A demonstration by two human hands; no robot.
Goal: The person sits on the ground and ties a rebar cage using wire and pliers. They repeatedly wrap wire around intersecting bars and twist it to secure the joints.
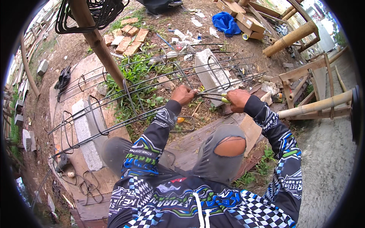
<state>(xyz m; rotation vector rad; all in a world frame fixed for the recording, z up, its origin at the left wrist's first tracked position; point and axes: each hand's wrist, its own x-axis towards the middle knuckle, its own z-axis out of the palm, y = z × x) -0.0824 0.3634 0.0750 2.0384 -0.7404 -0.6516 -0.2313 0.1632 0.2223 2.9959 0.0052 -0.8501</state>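
Long thin steel bars [125,123] run side by side, with bent square stirrups [95,114] around them. This cage rests on a pale concrete block [86,133] at the left and another concrete block [207,68] further right. My right hand [238,100] is closed around the green-gripped handles of pincers [213,95], whose jaws point left at the near bars. Beside the jaws, my left hand [183,95] is closed at the bars next to a stirrup. What its fingers pinch is hidden. An orange-yellow object [180,119] shows below my left wrist.
A bamboo post [97,41] rises through the left part, with coiled black wire [89,17] hanging on it. Bricks [131,36], a blue bag [226,24] and cardboard boxes [249,24] lie behind. Loose stirrups [91,188] lie on the board at the lower left. Bamboo framing [315,106] stands right.
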